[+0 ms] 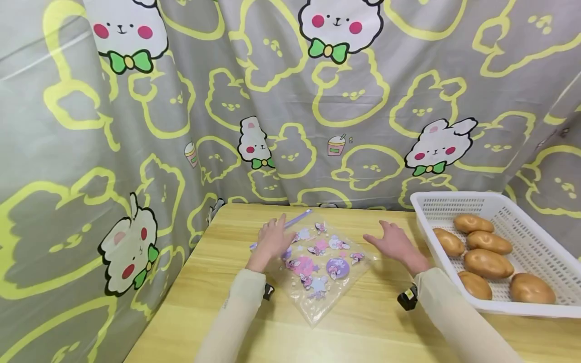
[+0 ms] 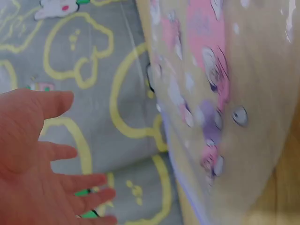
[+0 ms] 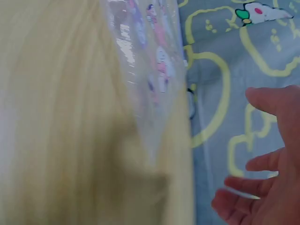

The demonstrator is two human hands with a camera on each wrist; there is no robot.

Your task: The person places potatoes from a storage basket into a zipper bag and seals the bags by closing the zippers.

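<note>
A clear zip bag (image 1: 313, 290) printed with pink, purple and white cartoon figures lies flat on the wooden table, turned cornerwise. Its purple slider strip (image 1: 297, 219) runs along the upper left edge. My left hand (image 1: 274, 239) is over that side, overlapping the bag in the head view. In the left wrist view the left hand (image 2: 47, 164) has its fingers spread and holds nothing. To the right of the bag, my right hand (image 1: 397, 243) hovers with thumb apart from the fingers. The right wrist view shows the right hand (image 3: 262, 173) with nothing in it, beyond the bag's corner (image 3: 152, 145).
A white plastic basket (image 1: 426, 222) with several brown potatoes (image 1: 487, 263) stands on the right, close beside my right forearm. A grey curtain (image 1: 290, 101) with yellow outlines and cartoon rabbits hangs behind the table (image 1: 354, 327) and along its left side.
</note>
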